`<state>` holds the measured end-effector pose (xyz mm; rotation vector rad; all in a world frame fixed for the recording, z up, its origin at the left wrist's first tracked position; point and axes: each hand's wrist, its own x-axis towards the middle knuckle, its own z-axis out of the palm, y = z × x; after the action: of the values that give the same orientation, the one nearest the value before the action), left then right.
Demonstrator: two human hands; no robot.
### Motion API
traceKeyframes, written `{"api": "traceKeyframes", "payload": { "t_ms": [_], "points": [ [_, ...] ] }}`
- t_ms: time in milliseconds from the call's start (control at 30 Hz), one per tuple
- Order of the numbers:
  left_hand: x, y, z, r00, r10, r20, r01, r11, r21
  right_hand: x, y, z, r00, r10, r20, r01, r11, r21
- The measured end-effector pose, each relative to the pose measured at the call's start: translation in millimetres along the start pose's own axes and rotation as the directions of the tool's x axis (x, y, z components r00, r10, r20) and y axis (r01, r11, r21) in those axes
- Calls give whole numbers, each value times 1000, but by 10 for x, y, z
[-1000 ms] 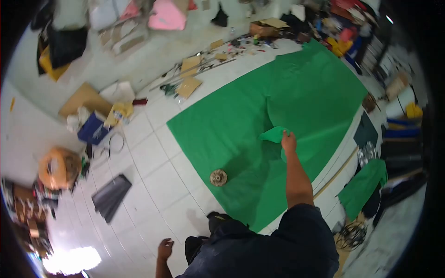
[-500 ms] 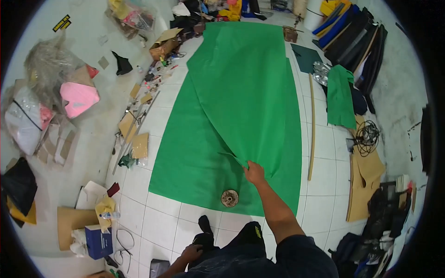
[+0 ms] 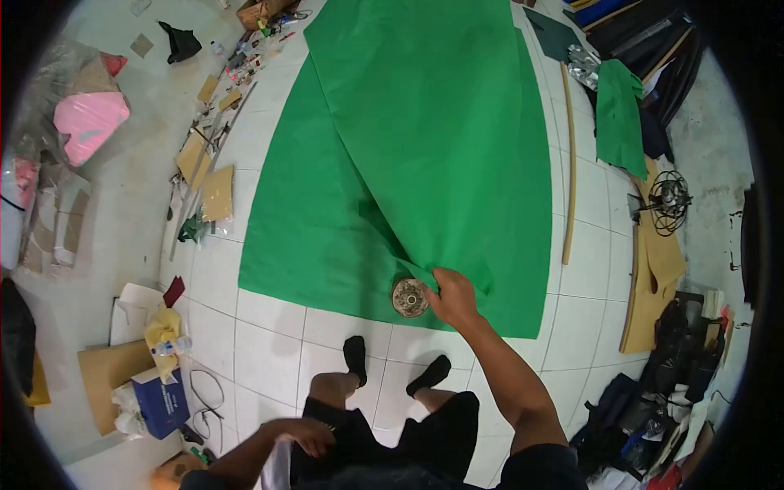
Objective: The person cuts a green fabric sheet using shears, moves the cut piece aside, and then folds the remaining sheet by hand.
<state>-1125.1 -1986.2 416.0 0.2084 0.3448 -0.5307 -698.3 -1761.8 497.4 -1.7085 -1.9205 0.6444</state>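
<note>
A large green sheet (image 3: 278, 245), perhaps fabric, lies on the tiled floor with an upper layer (image 3: 433, 139) folded over it. My right hand (image 3: 453, 296) is closed on the near edge of that upper layer and lifts it slightly, leaving a dark gap beneath. Just left of these fingers, a worn round metal disc (image 3: 410, 297) with a hole in its centre rests on the lower layer, near the front edge. My left hand (image 3: 313, 435) hangs by my thigh, its fingers loosely extended and apparently holding nothing.
My feet (image 3: 354, 359) stand on white tiles before the sheet. A long wooden strip (image 3: 569, 163) runs along its right side. Cardboard (image 3: 657, 261), coiled cable (image 3: 670, 196) and bags line the right wall. Metal bars (image 3: 214, 163), scraps and a blue box (image 3: 162, 402) lie on the left.
My view has tilted down and moved nearer. My right hand has drawn the upper layer's edge toward me, close beside the disc. My feet now show fully.
</note>
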Motion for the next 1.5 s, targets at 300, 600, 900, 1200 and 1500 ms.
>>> {"api": "traceKeyframes", "payload": {
  "t_ms": [300, 600, 900, 1200, 1500],
  "points": [
    [206, 2499, -2938, -117, 826, -551, 642, 486, 593, -669, 1617, 891, 973, -203, -111, 191, 975, -110],
    [937, 4205, -3866, 321, 942, -94, 919, -286, 270, -985, 2706, 1137, 878, -372, -302, 279, 909, -310],
    [1188, 3101, -2278, 357, 907, -223, 851, -217, 479, -1998, 4066, 1286, 886, -121, -448, -125, 867, -482],
    [1143, 3275, -2707, 530, 836, -143, -218, 297, 930, -2643, 4617, 1189, 770, -75, -634, -359, 771, -527],
    [138, 2666, -4865, -675, -20, -737, -343, 893, 290, -3190, 4757, 1275, 743, 295, -601, -596, 701, -392]
  ]
}}
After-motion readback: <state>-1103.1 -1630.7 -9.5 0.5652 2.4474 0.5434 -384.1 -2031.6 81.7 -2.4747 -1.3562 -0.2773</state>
